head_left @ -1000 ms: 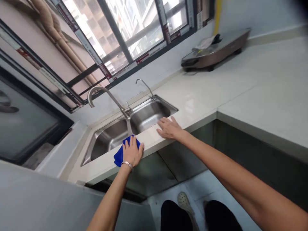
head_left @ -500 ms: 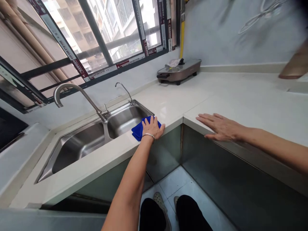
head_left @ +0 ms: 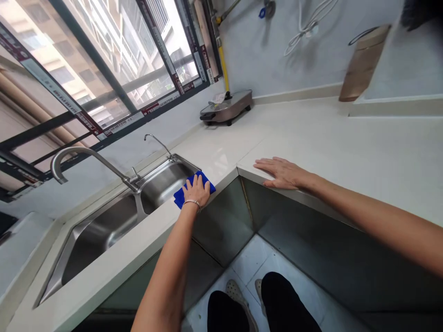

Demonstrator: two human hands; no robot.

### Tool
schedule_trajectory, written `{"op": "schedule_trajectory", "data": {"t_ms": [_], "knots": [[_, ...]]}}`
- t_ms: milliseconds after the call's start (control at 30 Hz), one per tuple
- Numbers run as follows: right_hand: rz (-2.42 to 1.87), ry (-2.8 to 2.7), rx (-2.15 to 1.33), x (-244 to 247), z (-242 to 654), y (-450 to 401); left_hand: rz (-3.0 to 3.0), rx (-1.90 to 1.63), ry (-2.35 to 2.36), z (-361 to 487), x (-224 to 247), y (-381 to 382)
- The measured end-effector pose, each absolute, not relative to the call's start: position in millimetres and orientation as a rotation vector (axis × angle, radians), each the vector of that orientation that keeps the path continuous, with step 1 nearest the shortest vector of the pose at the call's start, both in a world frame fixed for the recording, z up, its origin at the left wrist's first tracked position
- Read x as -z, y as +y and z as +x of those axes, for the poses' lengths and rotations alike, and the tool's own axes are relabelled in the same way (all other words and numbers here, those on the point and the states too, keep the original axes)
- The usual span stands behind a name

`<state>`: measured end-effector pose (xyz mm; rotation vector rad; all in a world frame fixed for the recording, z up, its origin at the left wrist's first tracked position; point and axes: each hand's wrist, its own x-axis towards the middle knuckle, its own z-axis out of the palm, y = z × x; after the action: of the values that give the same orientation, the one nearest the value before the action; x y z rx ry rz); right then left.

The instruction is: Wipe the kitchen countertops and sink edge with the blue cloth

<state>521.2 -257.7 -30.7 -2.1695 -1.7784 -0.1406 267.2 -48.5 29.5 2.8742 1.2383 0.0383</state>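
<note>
My left hand [head_left: 197, 190] lies flat, fingers spread, on a folded blue cloth [head_left: 179, 197]. Part of the cloth is hidden beneath the palm. It rests on the front strip of the white countertop [head_left: 304, 133], beside the right basin of the steel double sink [head_left: 141, 208]. A thin bracelet [head_left: 192, 202] circles the left wrist. On the other side of the counter's inner corner, my right hand [head_left: 282, 173] rests palm down near the front edge, fingers stretched out and no object under it that I can see.
Behind the sink rise a large curved faucet [head_left: 93, 154] and a thinner tap [head_left: 158, 140]. A brown electric griddle [head_left: 230, 107] with a lid stands in the far corner. A brown pouch [head_left: 365, 62] leans against the wall by a ledge. Cabinet fronts [head_left: 297, 216] drop below the counter.
The view has turned right, so the scene sits further left and more of the right wall shows. Both hands stay at about the same places on the counter, the cloth still under the left.
</note>
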Motion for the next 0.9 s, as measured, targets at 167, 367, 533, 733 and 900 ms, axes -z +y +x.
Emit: {"op": "schedule_trajectory", "data": {"t_ms": [167,367,533,733,900], "knots": [[-2.109,-1.79,0.167,35,521,-256,2.997,0.046,1.038,251,-32,-47],[-2.043,-1.774,0.24,43,521,-256,3.082,0.027,0.916,293,-27,-43],[-2.039,-1.764,0.28,42,516,-258,3.071,-0.014,0.821,358,-24,-46],[-2.058,-1.736,0.307,38,508,-260,3.026,-0.052,0.763,410,-24,-43],[-2.075,-1.709,0.251,32,506,-263,2.956,-0.105,0.837,448,-20,-31]]}}
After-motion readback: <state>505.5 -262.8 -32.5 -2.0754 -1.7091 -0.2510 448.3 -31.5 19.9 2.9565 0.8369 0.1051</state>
